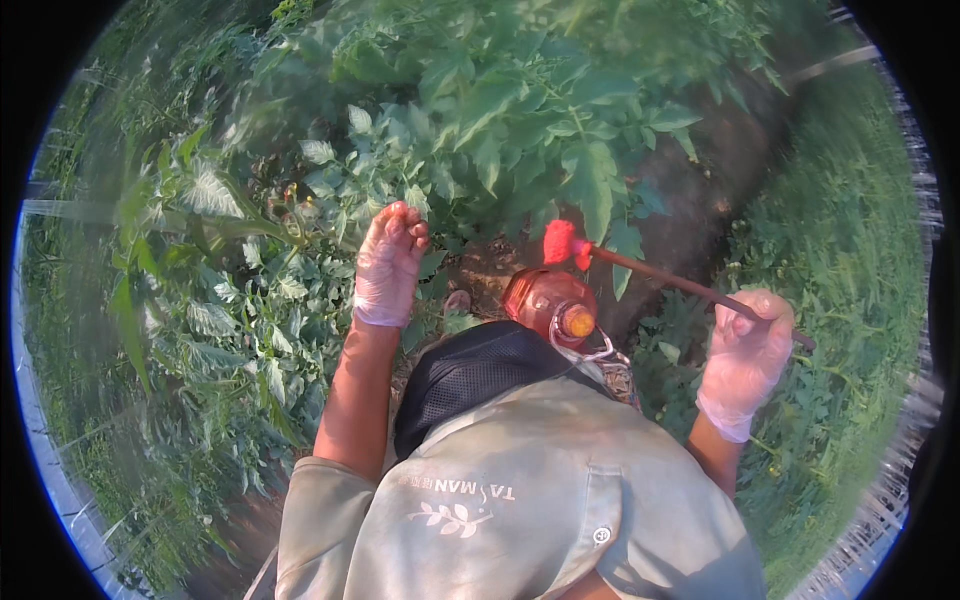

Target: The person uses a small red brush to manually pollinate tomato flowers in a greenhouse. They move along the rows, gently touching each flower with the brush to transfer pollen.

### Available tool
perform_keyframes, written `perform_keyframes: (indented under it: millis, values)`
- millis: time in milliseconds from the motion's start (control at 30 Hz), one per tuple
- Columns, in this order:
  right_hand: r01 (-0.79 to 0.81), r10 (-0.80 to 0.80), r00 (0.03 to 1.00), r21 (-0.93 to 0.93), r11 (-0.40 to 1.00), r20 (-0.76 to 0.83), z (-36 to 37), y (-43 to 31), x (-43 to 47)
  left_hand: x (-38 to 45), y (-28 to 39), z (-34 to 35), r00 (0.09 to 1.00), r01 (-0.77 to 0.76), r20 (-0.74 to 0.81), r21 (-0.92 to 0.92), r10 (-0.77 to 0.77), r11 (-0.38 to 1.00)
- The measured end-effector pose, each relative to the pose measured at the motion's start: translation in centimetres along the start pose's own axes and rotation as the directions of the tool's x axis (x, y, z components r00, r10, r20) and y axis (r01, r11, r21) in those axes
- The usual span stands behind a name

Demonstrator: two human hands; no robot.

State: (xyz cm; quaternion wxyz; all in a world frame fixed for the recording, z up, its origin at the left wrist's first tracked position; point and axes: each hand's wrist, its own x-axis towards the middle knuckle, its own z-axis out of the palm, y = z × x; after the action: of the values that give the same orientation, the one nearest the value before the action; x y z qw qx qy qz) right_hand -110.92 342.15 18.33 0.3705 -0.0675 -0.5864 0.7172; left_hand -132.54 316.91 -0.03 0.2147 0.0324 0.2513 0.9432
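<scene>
My right hand [744, 356], in a thin clear plastic glove, grips a thin brown stick [664, 277] near its rear end. A red, fuzzy-looking swab head [559, 241] is fixed to the far tip, with pinkish-red material where it joins the stick. The tip is among tomato leaves [592, 180], above a clear bottle of red liquid [551, 296] with an orange cap [577, 321]. My left hand [391, 259], gloved alike, is raised with bent fingers beside tomato foliage [330, 191]. Whether its fingertips pinch anything is unclear.
A light cord [604, 346] loops around the bottle's neck, close to my waist. Bare soil [667, 244] runs between plant rows at the right. Thick tomato stems [240, 225] and small yellow flowers [292, 189] stand at the left. Dense foliage [832, 262] lies beyond my right hand.
</scene>
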Motion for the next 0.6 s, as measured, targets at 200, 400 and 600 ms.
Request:
perform_keyframes:
  millis: [200,400,600]
  values:
    - [0.092,-0.098,0.993,-0.076,0.993,-0.072,-5.8,-1.9,5.5,5.1,-3.8,6.1,0.953,-0.108,-0.251,0.241,0.17,0.964]
    - [0.04,-0.003,0.994,-0.35,0.936,0.105,-2.3,-0.1,11.5,11.7,-5.8,6.5,0.869,-0.025,-0.438,0.428,0.231,0.903]
    - [0.085,0.094,0.958,-0.582,0.809,0.27,5.2,5.0,15.1,16.2,-6.0,5.0,0.949,-0.046,-0.232,0.564,0.212,0.824]
